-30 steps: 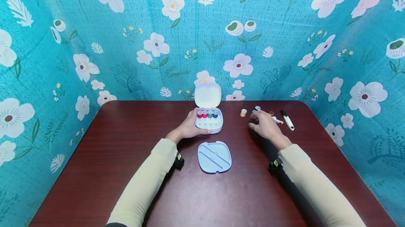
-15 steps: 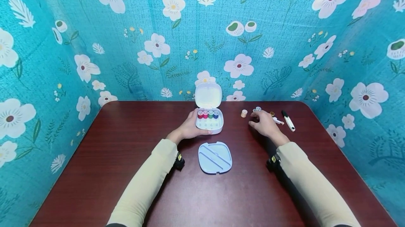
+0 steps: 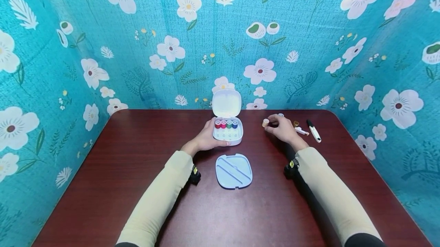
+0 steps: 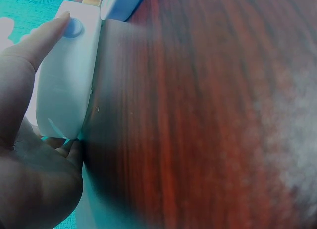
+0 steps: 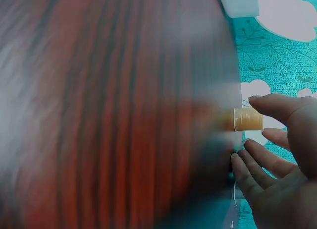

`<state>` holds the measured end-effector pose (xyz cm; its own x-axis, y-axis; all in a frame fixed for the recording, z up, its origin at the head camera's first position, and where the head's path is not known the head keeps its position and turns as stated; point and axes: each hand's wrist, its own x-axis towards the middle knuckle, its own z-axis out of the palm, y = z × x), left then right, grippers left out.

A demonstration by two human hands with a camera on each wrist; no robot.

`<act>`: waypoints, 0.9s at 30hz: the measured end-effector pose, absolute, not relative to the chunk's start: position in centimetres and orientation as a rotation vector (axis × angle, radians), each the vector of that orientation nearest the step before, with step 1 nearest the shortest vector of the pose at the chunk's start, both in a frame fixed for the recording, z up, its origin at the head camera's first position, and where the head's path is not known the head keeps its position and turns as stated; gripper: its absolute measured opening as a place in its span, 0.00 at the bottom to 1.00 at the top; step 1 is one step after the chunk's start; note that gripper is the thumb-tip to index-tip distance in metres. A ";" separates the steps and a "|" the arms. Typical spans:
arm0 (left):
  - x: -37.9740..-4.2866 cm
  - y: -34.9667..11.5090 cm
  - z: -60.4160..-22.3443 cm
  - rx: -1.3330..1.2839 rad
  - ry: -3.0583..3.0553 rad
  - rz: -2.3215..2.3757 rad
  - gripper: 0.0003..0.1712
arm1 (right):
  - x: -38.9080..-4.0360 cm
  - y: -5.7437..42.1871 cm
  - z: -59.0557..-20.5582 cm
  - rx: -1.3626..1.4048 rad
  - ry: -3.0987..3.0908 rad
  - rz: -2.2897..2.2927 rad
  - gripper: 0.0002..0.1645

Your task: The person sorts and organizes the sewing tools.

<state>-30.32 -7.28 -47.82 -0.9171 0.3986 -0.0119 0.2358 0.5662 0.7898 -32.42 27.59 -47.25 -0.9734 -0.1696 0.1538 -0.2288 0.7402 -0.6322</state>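
My left hand (image 3: 205, 138) grips the side of an open white sewing box (image 3: 237, 141), thumb along its front near a round blue button (image 4: 73, 28). In the box stand several thread spools (image 3: 223, 124), red, pink, green and blue, in the back row. Bare pegs show in front of them. My right hand (image 3: 282, 128) has thumb and index finger at the upper end of a tan thread spool (image 5: 248, 119), pinching it from both sides. That spool stands upright on the table, right of the box. The other right fingers are spread beside it.
A light blue tray insert (image 3: 233, 171) lies in front of the box. Past the right hand lie a small brown spool (image 3: 295, 124), a white tool (image 3: 302, 130) and black-and-white thread snips (image 3: 313, 130). Another spool (image 3: 280, 115) peeks out behind the fingers.
My right hand has moved left from the loose spools to the tan spool, its finger and thumb now at it. The left hand and the box have stayed put.
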 end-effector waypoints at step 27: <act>-30.1 -7.2 -47.7 0.531 2.609 1.281 0.71 | -33.3 24.1 -47.6 0.178 -2.746 1.657 0.17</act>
<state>-30.14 -7.21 -47.73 -0.9185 0.3954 -0.0096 0.2342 0.5634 0.7923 -33.30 24.14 -47.63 -0.9914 -0.1310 -0.0027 -0.0587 0.4623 -0.8848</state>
